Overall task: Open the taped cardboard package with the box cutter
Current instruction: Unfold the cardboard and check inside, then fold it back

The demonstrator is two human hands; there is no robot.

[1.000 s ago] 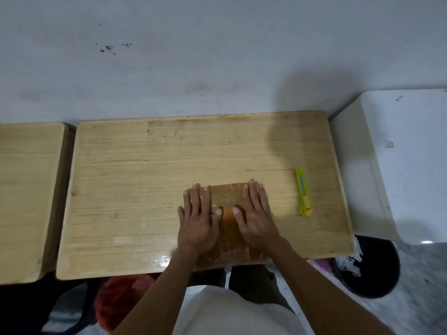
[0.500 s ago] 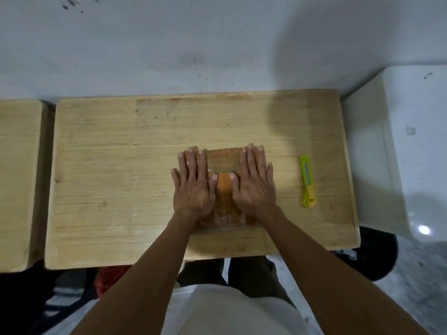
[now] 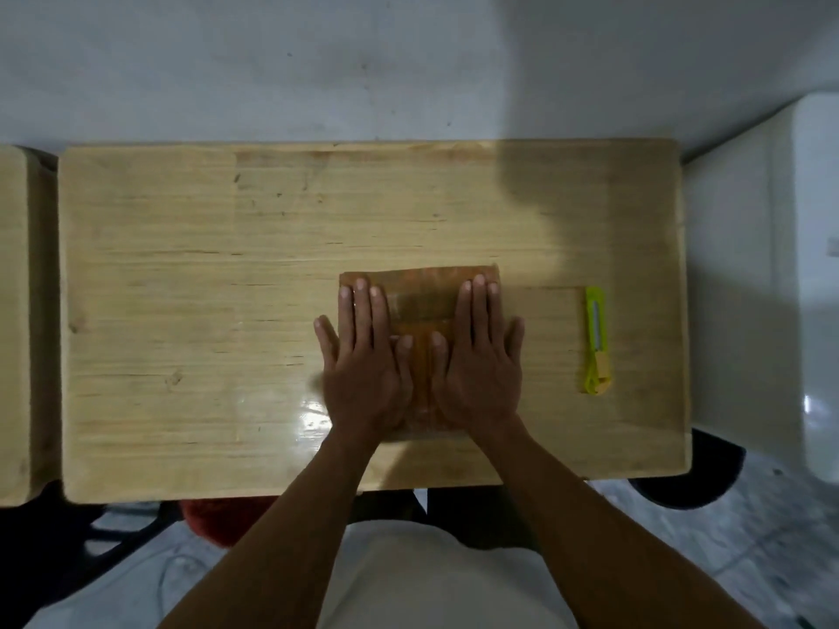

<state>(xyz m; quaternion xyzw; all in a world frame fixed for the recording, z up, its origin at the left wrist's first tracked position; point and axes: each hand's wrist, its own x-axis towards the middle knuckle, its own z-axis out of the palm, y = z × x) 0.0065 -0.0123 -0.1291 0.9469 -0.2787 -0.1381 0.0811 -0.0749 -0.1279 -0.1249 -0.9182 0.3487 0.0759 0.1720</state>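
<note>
A flat brown cardboard package (image 3: 422,306) wrapped in glossy tape lies on the wooden table (image 3: 204,311), a little right of centre. My left hand (image 3: 363,356) rests flat on its left half, fingers spread. My right hand (image 3: 481,356) lies flat on its right half in the same way. Neither hand grips anything. A yellow-green box cutter (image 3: 597,340) lies on the table to the right of the package, apart from my right hand, pointing away from me.
A second wooden table (image 3: 22,311) stands at the left. A white cabinet (image 3: 772,288) stands at the right, with a dark bin (image 3: 708,478) below it. A grey wall runs behind the table. A red object (image 3: 213,519) sits under the table's front edge.
Both hands have pushed the package away from me, from the table's front edge toward its middle. The hands have spread wider apart. The box cutter has stayed in place.
</note>
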